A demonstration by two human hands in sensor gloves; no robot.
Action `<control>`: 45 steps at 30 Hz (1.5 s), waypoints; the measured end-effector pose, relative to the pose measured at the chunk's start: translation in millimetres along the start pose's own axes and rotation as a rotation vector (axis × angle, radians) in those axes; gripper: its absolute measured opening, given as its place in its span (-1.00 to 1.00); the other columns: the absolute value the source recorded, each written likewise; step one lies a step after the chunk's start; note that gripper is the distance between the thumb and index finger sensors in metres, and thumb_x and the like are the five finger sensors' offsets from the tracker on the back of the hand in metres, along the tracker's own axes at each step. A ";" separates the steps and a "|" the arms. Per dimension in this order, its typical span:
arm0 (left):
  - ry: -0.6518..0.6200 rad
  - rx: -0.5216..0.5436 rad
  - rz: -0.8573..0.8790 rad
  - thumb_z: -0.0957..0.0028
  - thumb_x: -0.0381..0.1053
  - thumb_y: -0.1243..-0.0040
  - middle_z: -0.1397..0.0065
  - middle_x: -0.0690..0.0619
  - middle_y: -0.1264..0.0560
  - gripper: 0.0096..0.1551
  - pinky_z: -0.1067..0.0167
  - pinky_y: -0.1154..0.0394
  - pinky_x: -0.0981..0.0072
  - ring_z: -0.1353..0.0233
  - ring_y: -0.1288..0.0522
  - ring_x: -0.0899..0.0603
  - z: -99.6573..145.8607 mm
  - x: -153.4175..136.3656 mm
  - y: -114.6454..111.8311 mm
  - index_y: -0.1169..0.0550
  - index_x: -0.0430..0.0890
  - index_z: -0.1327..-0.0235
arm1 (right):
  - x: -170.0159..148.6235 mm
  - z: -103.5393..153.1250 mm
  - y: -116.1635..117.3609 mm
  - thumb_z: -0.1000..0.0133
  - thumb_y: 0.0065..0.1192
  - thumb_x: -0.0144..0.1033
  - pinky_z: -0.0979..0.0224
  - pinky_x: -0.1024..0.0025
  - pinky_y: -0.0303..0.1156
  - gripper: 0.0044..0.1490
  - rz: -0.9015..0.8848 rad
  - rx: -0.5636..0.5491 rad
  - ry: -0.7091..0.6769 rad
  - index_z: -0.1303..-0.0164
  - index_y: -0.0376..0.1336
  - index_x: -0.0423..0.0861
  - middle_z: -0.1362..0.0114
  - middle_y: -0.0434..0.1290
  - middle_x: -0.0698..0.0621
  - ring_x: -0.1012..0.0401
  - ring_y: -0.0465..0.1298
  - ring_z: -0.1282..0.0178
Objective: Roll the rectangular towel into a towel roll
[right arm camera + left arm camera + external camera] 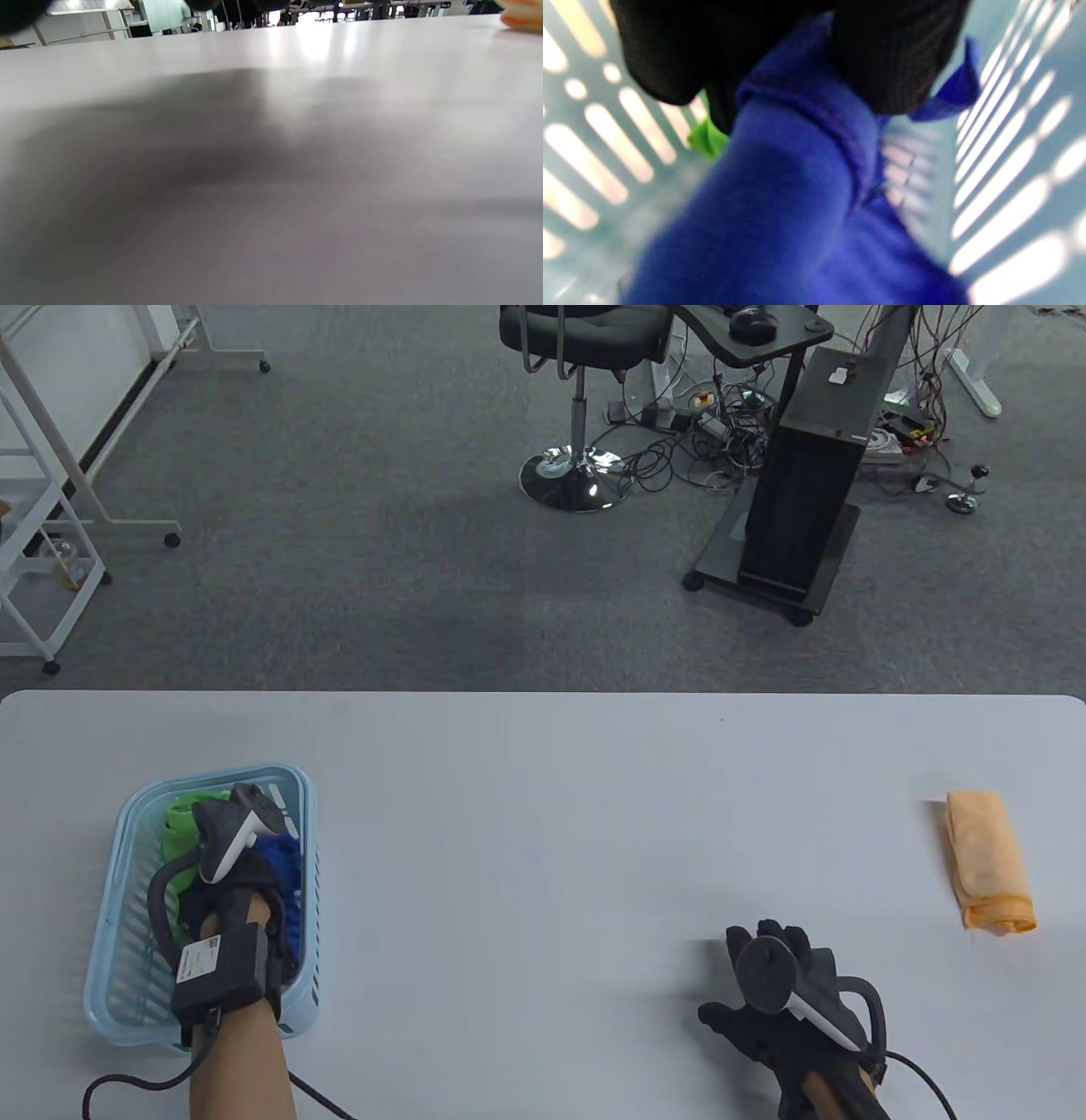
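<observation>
My left hand [222,891] reaches down into a light blue slotted basket [110,933] at the table's left. A blue towel [284,869] and a green towel [180,824] lie in it. In the left wrist view my gloved fingers [886,63] pinch a fold of the blue towel [780,203], and a scrap of the green towel [706,140] shows behind it. My right hand [764,984] lies flat on the table near the front edge, fingers spread, holding nothing. An orange towel roll [988,861] lies on the right of the table.
The white table [543,814] stretches between the basket and the orange roll. Beyond its far edge stand a black swivel chair [585,356], a black computer stand [793,500] with tangled cables, and white racks [51,475] on the left.
</observation>
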State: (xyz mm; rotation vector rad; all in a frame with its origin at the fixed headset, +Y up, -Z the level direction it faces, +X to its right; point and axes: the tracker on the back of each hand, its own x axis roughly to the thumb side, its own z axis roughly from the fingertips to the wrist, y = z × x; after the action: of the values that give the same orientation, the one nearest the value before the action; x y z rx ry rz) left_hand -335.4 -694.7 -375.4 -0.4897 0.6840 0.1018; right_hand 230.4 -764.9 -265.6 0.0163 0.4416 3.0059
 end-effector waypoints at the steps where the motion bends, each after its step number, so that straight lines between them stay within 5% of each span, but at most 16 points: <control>1: -0.007 0.010 0.038 0.22 0.06 -0.42 -0.31 -0.19 -0.63 0.01 -0.06 -0.60 -0.10 -0.17 -0.74 -0.23 7.8 -1.0 10.0 -0.24 0.03 -0.55 | 0.3 0.4 -0.6 0.32 0.08 0.39 -0.53 -0.35 -0.11 0.30 -0.002 -0.002 -0.001 -0.56 -0.21 0.02 -0.61 -0.24 -0.19 -0.18 -0.18 -0.63; 10: -0.143 0.320 0.215 0.19 0.00 -0.44 -0.33 -0.17 -0.62 -0.10 -0.11 -0.56 -0.14 -0.21 -0.71 -0.26 109.2 1.6 97.6 -0.34 0.09 -0.50 | 7.1 3.6 -3.2 0.31 0.08 0.38 -0.54 -0.34 -0.13 0.29 -0.024 -0.001 -0.032 -0.56 -0.21 0.02 -0.62 -0.25 -0.18 -0.17 -0.19 -0.63; 16: -0.395 0.470 0.228 0.17 0.02 -0.43 -0.36 -0.09 -0.59 -0.20 -0.16 -0.55 -0.10 -0.24 -0.68 -0.20 185.9 31.1 111.8 -0.37 0.12 -0.40 | 9.3 4.3 -5.2 0.30 0.08 0.37 -0.54 -0.34 -0.13 0.29 -0.036 -0.005 -0.045 -0.56 -0.21 0.02 -0.62 -0.26 -0.18 -0.17 -0.19 -0.63; 20: -0.686 0.369 0.399 0.15 0.01 -0.42 -0.35 -0.11 -0.57 -0.21 -0.17 -0.53 -0.13 -0.23 -0.67 -0.21 228.0 58.8 80.0 -0.37 0.09 -0.41 | 9.7 4.5 -4.3 0.30 0.08 0.37 -0.54 -0.34 -0.13 0.28 -0.036 -0.005 -0.053 -0.56 -0.21 0.02 -0.62 -0.26 -0.18 -0.17 -0.19 -0.63; 24: -0.822 0.264 0.455 0.15 0.03 -0.40 -0.33 -0.15 -0.55 -0.15 -0.17 -0.52 -0.14 -0.20 -0.66 -0.21 245.9 82.1 30.5 -0.32 0.02 -0.46 | 10.3 4.5 -3.5 0.30 0.08 0.37 -0.54 -0.34 -0.13 0.28 -0.039 0.000 -0.061 -0.56 -0.20 0.01 -0.62 -0.26 -0.18 -0.17 -0.19 -0.63; 30: -0.834 0.073 0.481 0.16 0.01 -0.40 -0.27 -0.18 -0.51 -0.01 -0.18 -0.48 -0.20 -0.18 -0.61 -0.21 226.8 106.0 -76.5 -0.24 -0.14 -0.55 | 9.9 3.7 -2.0 0.29 0.08 0.36 -0.54 -0.34 -0.13 0.27 -0.042 0.004 -0.066 -0.56 -0.20 0.01 -0.62 -0.26 -0.18 -0.17 -0.19 -0.63; 34: -0.796 0.019 0.579 0.18 0.02 -0.40 -0.22 -0.14 -0.51 -0.05 -0.18 -0.48 -0.21 -0.16 -0.61 -0.21 203.3 105.0 -119.3 -0.30 -0.11 -0.53 | 11.8 4.5 -2.2 0.29 0.08 0.36 -0.54 -0.34 -0.14 0.27 -0.046 0.011 -0.070 -0.56 -0.19 0.01 -0.61 -0.26 -0.18 -0.17 -0.20 -0.63; 40: -0.816 -0.061 0.909 0.17 0.00 -0.40 -0.20 -0.10 -0.48 -0.20 -0.18 -0.46 -0.24 -0.20 -0.58 -0.24 191.0 81.8 -132.0 -0.39 0.03 -0.41 | 22.8 10.1 -8.6 0.27 0.07 0.35 -0.54 -0.33 -0.12 0.24 -0.153 0.007 -0.134 -0.56 -0.14 -0.01 -0.62 -0.23 -0.18 -0.16 -0.17 -0.63; 45: -0.886 -0.425 1.251 0.15 -0.06 -0.42 -0.33 -0.12 -0.43 -0.36 -0.19 -0.46 -0.22 -0.35 -0.54 -0.30 185.6 98.1 -151.4 -0.41 0.07 -0.23 | 41.0 15.6 -7.6 0.28 0.07 0.36 -0.55 -0.33 -0.16 0.27 -0.333 0.080 -0.254 -0.57 -0.19 0.01 -0.61 -0.35 -0.16 -0.16 -0.23 -0.63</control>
State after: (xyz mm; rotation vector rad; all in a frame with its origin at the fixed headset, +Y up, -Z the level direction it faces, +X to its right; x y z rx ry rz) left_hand -113.9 -748.5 -252.7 -0.2988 -0.0144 1.5710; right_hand 190.8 -748.9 -253.0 0.2961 0.4817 2.6128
